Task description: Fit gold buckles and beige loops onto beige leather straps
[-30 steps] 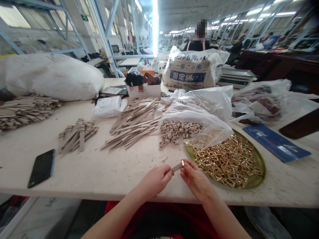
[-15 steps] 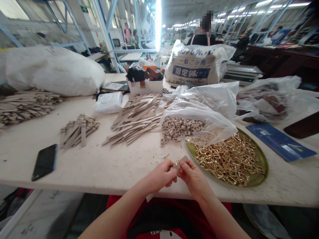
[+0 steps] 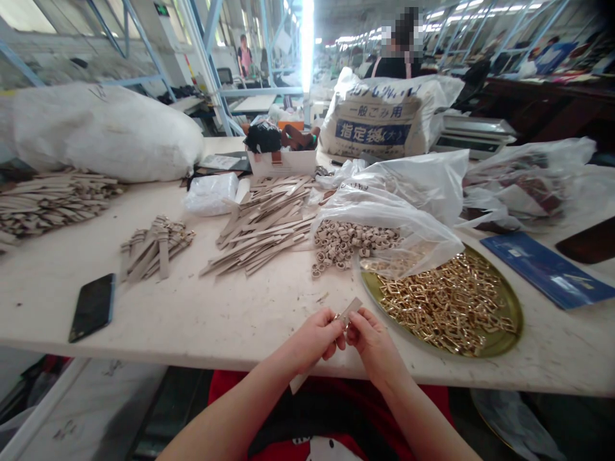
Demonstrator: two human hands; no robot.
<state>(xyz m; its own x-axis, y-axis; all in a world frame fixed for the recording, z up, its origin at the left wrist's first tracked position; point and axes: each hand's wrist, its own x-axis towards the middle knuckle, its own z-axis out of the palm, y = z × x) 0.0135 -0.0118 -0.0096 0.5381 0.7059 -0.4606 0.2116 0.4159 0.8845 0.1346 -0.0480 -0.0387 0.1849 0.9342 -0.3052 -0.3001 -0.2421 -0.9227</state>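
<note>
My left hand (image 3: 321, 338) is closed around a beige strap (image 3: 353, 307) near the table's front edge. One strap end sticks up between my hands, and the other hangs below my left wrist. Thumb and fingers of my right hand (image 3: 369, 338) pinch the same strap from the right. A small shiny bit at the fingertips looks like a gold buckle, mostly hidden by the fingers. To the right, a round tray (image 3: 513, 307) holds many gold buckles (image 3: 446, 307). Beige strap loops (image 3: 336, 246) spill from a clear plastic bag (image 3: 398, 221) beyond my hands.
Loose beige straps (image 3: 269, 230) lie mid-table, with a small bundle of buckled straps (image 3: 158, 250) to their left. A phone (image 3: 93, 307) rests near the front left edge. A blue folder (image 3: 548, 269) lies right of the tray. A large printed sack (image 3: 384, 121) stands at the back.
More of the strap's upper end shows above my fingers, and the gold piece is now more covered. Both hands stay together in nearly the same place; the view has shifted slightly.
</note>
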